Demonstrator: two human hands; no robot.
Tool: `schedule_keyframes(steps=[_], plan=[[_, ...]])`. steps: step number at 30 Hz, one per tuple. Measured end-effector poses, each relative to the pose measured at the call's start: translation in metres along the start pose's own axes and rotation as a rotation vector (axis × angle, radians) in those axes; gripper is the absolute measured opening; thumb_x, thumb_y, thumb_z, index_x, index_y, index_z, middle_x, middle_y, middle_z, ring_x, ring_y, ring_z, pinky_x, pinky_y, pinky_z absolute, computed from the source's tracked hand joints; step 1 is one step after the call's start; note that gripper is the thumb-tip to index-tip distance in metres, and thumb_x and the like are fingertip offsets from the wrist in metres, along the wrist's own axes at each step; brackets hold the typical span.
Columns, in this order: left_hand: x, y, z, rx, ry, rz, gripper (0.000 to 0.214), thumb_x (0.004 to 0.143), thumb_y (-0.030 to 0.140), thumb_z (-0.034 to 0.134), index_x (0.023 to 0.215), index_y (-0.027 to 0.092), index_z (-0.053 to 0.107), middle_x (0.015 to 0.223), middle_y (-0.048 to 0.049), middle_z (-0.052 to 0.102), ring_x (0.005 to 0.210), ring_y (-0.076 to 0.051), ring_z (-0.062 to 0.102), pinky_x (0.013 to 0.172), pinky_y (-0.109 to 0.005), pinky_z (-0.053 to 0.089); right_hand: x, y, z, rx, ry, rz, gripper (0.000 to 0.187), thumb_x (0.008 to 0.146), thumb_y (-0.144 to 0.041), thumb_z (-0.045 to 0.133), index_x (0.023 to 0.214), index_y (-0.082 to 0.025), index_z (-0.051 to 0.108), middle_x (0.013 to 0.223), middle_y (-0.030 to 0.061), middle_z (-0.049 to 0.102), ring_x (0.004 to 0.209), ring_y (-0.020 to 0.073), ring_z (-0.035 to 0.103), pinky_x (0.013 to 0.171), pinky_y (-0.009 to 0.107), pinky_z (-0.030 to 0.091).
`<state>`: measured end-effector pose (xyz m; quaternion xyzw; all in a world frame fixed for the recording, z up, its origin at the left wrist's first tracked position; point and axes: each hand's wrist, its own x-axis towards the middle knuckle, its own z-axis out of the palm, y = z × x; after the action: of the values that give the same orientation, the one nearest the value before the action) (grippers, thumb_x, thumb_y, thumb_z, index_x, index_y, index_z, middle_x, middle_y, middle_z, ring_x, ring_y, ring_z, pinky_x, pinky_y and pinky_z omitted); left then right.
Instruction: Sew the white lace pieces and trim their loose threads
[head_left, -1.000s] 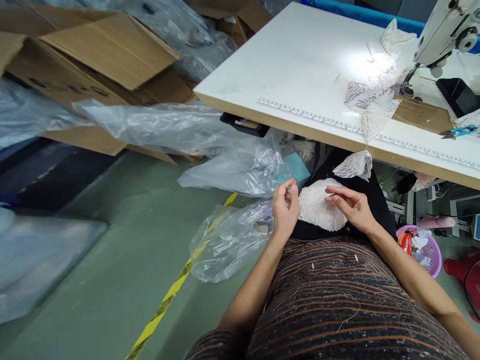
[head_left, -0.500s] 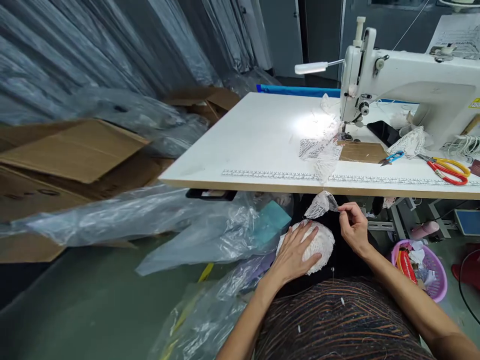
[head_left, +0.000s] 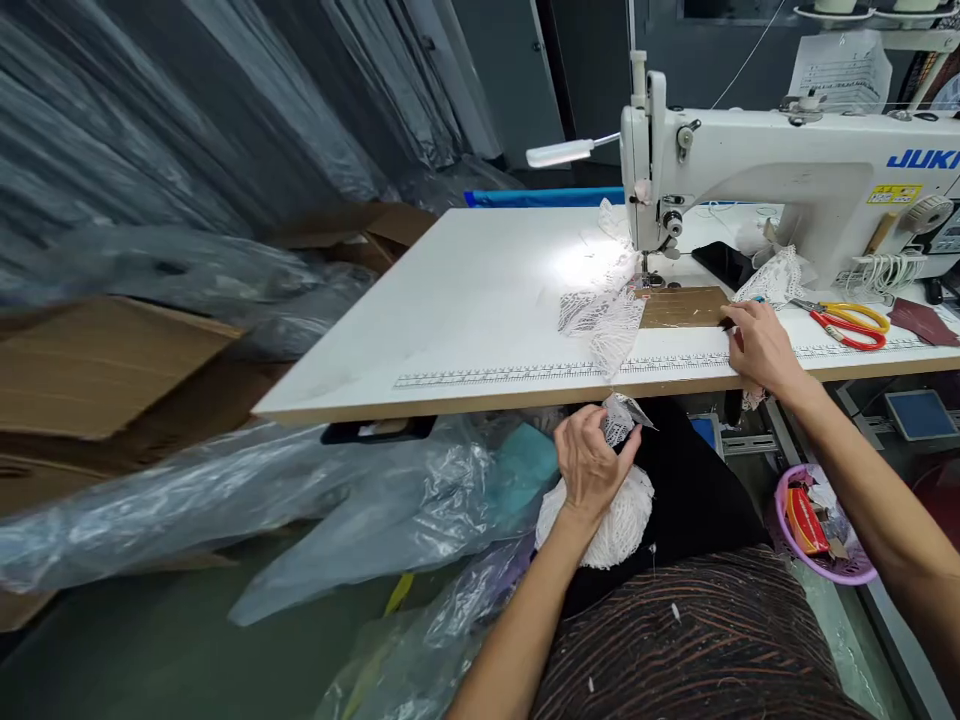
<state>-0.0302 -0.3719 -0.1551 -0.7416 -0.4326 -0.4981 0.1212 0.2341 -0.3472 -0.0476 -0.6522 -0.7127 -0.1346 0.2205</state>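
My left hand (head_left: 589, 455) is closed at the lower end of a white lace strip (head_left: 621, 325), just below the table's front edge. From there the lace runs up over the edge towards the sewing machine's needle. Beneath this hand a round bundle of white lace (head_left: 619, 525) rests on my lap. My right hand (head_left: 761, 345) is at the table edge, fingers closed around small blue thread snips (head_left: 759, 299). Most of the snips is hidden by the hand; only a bit of blue and a dark tip show.
A white sewing machine (head_left: 757, 150) stands on the white table (head_left: 465, 300). Red-and-yellow-handled scissors (head_left: 851, 325) and a brown card (head_left: 682, 307) lie near my right hand. Cardboard boxes (head_left: 112, 365) and plastic sheeting (head_left: 360, 530) are at left, a pink basket (head_left: 844, 575) at lower right.
My right hand has let go of the lace end and moved up right onto the thread snips. My left hand has moved from the lace bundle up to the strip. The view has shifted right.
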Motion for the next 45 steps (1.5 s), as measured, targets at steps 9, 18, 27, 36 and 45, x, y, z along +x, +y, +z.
schedule_keyframes(steps=[9,18,27,36,45], plan=[[0.021,-0.022,-0.049,-0.630,-0.125,-0.590,0.027,0.083,0.044,0.070,0.084,0.017,0.070,0.073,-0.0018,0.070,0.065,-0.014,0.061,0.063,-0.024,0.047,0.027,0.010,-0.026,-0.166,-0.420,-0.204,0.020,0.087,-0.012,0.052,0.094,-0.009,0.070,0.089,0.0178,0.065,0.087,0.0278,0.054,0.076,0.035,0.039],[0.035,-0.040,-0.083,-0.949,-0.144,-1.017,0.048,0.054,0.055,0.089,0.075,0.016,0.071,0.067,-0.0013,0.068,0.064,-0.013,0.061,0.065,-0.024,0.048,0.008,0.000,-0.021,0.105,-0.066,-0.170,0.015,0.091,-0.019,0.050,0.083,-0.016,0.061,0.086,0.0138,0.058,0.082,0.0244,0.051,0.070,0.037,0.042],[0.031,-0.009,-0.153,-0.395,-0.392,0.089,0.010,0.087,0.009,0.063,0.088,0.019,0.066,0.071,0.0009,0.065,0.061,-0.011,0.057,0.060,-0.024,0.044,-0.070,-0.128,-0.027,1.268,-0.399,0.152,0.046,0.086,-0.066,0.055,0.072,-0.022,0.052,0.057,-0.0033,0.049,0.052,0.0105,0.042,0.049,0.025,0.037],[0.015,0.003,-0.135,-0.479,-0.487,0.015,0.016,0.085,0.035,0.072,0.091,0.021,0.069,0.079,-0.0033,0.066,0.073,-0.017,0.061,0.070,-0.030,0.049,-0.100,-0.161,0.003,1.426,-0.680,0.099,0.029,0.080,-0.034,0.053,0.057,-0.020,0.040,0.055,-0.0060,0.031,0.053,0.0074,0.028,0.049,0.023,0.025],[0.005,-0.008,-0.076,-1.232,-0.760,-0.886,0.056,0.065,0.071,0.074,0.077,0.016,0.072,0.091,-0.0122,0.071,0.082,-0.025,0.067,0.076,-0.035,0.055,-0.103,-0.147,0.001,1.342,-0.663,-0.053,0.021,0.087,-0.033,0.051,0.073,-0.018,0.057,0.065,-0.0027,0.043,0.062,0.0109,0.038,0.056,0.024,0.035]])
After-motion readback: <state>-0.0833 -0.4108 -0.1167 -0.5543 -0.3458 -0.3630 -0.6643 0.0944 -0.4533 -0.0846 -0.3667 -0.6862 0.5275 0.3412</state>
